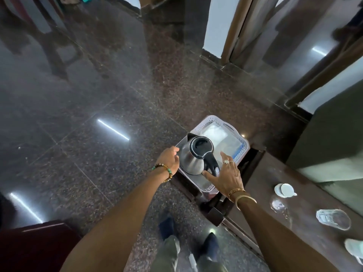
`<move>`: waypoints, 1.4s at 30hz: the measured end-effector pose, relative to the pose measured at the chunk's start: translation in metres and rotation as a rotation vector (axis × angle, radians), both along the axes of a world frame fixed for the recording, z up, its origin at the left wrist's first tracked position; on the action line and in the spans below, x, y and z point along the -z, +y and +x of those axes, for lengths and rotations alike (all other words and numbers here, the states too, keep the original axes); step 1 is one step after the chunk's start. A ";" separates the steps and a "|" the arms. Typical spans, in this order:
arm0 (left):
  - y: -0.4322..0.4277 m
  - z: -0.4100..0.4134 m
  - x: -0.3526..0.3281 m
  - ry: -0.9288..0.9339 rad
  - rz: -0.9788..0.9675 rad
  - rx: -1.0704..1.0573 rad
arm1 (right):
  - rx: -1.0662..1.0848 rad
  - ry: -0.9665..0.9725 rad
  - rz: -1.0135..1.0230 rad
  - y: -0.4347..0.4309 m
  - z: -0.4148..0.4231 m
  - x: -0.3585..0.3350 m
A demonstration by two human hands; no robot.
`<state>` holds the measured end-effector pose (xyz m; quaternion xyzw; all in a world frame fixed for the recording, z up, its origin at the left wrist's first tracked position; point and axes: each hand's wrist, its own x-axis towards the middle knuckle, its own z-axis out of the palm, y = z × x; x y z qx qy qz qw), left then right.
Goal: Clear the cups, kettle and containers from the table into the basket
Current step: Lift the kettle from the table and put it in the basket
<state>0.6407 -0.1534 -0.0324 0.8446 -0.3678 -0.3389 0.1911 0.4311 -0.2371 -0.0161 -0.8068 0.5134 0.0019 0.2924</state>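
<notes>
A steel kettle [188, 160] with a black lid and handle sits in the near end of a white plastic basket [225, 122]. My left hand [170, 159] is cupped against the kettle's left side. My right hand [227, 177] is spread open beside the black handle, its thumb touching the handle's base. Some pale flat item lies in the far part of the basket. On the brown table [263, 177] at the right stand a white cup [286, 190] on a saucer, a clear glass [278, 205] and a second clear glass [333, 218].
The basket rests on a dark wooden stool [214, 211] by the table's left end. A pale object [354, 250] is cut off at the right edge. A maroon seat [35, 246] is at the bottom left. Polished granite floor spreads beyond.
</notes>
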 end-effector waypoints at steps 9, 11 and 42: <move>-0.045 0.010 0.055 0.105 -0.064 -0.187 | 0.149 -0.033 0.119 -0.018 -0.006 0.053; -0.053 0.010 0.066 0.199 -0.143 -0.327 | 0.168 -0.038 0.136 -0.017 -0.006 0.061; -0.098 -0.034 0.005 0.714 -0.436 -0.721 | 0.433 -0.484 0.106 -0.018 -0.017 0.005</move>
